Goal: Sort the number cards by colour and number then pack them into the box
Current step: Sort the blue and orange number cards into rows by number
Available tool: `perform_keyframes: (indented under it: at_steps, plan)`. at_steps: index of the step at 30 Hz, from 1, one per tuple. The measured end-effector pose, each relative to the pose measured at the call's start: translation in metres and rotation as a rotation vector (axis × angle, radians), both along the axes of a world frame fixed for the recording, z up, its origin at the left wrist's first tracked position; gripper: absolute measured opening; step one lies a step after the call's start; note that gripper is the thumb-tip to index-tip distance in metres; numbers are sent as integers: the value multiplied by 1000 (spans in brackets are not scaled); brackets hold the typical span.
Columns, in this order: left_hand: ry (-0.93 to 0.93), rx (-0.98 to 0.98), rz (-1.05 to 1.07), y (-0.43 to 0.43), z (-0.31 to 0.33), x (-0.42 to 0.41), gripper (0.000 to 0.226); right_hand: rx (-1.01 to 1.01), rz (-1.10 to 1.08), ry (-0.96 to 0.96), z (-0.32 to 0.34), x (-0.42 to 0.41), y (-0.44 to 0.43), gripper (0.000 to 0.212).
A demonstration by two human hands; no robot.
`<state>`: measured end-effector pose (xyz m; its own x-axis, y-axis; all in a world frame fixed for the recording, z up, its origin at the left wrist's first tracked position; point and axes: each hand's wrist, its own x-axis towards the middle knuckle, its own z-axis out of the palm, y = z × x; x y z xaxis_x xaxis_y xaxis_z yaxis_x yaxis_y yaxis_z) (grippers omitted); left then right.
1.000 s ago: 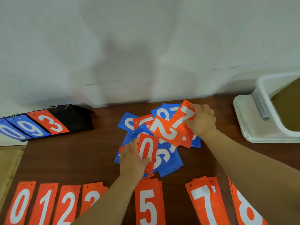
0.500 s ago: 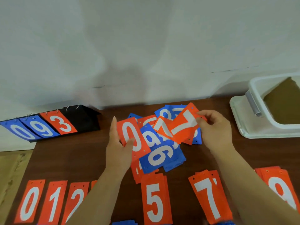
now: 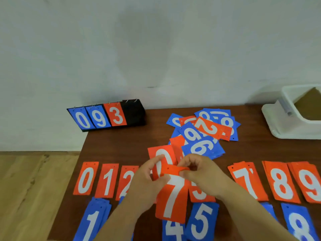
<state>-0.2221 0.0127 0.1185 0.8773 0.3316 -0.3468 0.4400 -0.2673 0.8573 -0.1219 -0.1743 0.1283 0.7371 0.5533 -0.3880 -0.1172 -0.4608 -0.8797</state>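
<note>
The brown tabletop (image 3: 121, 146) carries everything. At its far right corner stands the white box (image 3: 284, 92), open at the top, on a flat white slab. What shows of its inside is a plain brown surface. At the far left edge, against the wall, a black flip scoreboard (image 3: 106, 116) shows blue 0, blue 9 and orange 3.

Between scoreboard and box lies a loose pile (image 3: 201, 134) of blue and orange number cards, overlapping at all angles. Nearer the person runs an orange row (image 3: 86, 179) of small stacks: 0, 1, 2 to the left and 7, 8, 9 to the right. In front of it a blue row (image 3: 201, 223) shows 1, 4, 5 and 8.

Above the middle of these rows, the left hand (image 3: 147, 178) grips the orange 0 card (image 3: 161, 157), fingers curled over its face. The right hand (image 3: 203, 173) pinches the top edge of the orange 7 card (image 3: 172, 197), which hangs upright.
</note>
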Motion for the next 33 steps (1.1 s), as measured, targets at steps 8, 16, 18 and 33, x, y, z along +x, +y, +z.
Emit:
perform_keyframes:
  at_steps: [8,16,18,33]
  plan:
    - [34,-37,-252,63,44,-77,51,2,65,-125,43,-51,61,14]
    - [-53,134,-47,101,40,-122,25,42,-97,-72,56,-87,92,21]
    - [-69,131,49,104,36,-125,21,55,-192,-79,54,-97,94,24]
    - [-29,153,51,82,24,-109,22,-183,351,-9,40,-79,57,23]
